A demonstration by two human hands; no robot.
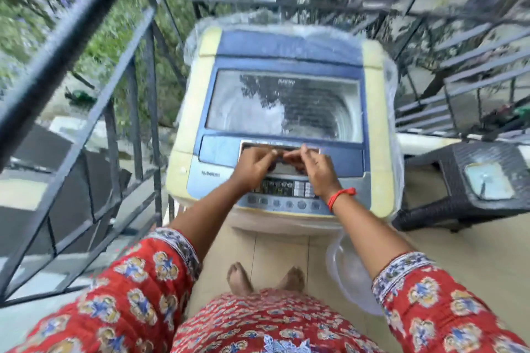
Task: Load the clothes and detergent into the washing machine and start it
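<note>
A top-loading washing machine [375, 112], blue and cream and partly wrapped in clear plastic, stands in front of me. Its lid [284, 103] is down, and the drum shows through the glass window. My left hand [255, 165] and my right hand [314, 169] meet at the silver lid handle [286, 146] on the lid's front edge, fingers curled into its recess. Just below my hands is the control panel [282, 195] with a lit display and a row of buttons. A red thread circles my right wrist. No clothes or detergent are in view.
A black metal railing [86, 89] runs close along the left of the machine. A dark wicker stool [447, 180] stands to the right, and metal stairs [473, 66] rise behind it. A clear plastic tub [352, 278] sits on the tiled floor by my bare feet.
</note>
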